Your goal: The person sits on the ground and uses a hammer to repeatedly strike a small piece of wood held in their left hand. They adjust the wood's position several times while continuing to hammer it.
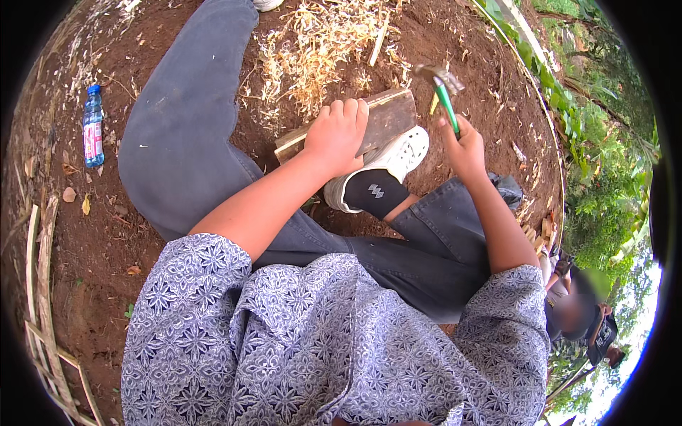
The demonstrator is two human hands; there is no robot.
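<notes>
My left hand presses down on a short wooden block that rests against my white shoe on the red-brown soil. Its fingers curl over the block's top edge. My right hand is raised to the right of the block and grips the green handle of a hammer, whose metal head sits above and a little right of the block. I sit on the ground in grey trousers with one leg stretched out and the other folded under.
A heap of pale wood shavings lies just beyond the block. A blue-capped plastic bottle lies on the soil at far left. Bamboo strips run along the lower left. Another person sits at lower right, by green plants.
</notes>
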